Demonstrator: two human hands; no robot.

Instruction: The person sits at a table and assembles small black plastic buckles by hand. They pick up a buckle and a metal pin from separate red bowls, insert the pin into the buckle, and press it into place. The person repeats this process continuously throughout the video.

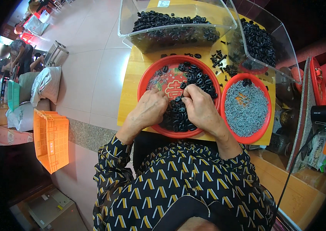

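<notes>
A round red tray [141,79] sits before me on the yellow table. Small black oval parts with two holes [201,79] fill its right and near sides; a few pale screws [156,82] lie at its left. My left hand [149,107] is closed over the tray's left half, fingertips curled inward, with whatever they hold hidden. Just across from it, my right hand [202,108] pinches thumb against fingers above the black parts; the pinched thing is too small to make out. Right of the tray, a red oval bowl [268,111] holds many small grey screws [245,109].
Two clear plastic bins [178,26] [282,42] of black parts stand at the table's far side. Loose black pieces [218,59] lie on the yellow table [130,82]. An orange basket [51,140] and white sacks [47,84] are leftward. Farther back, people [20,54] are present.
</notes>
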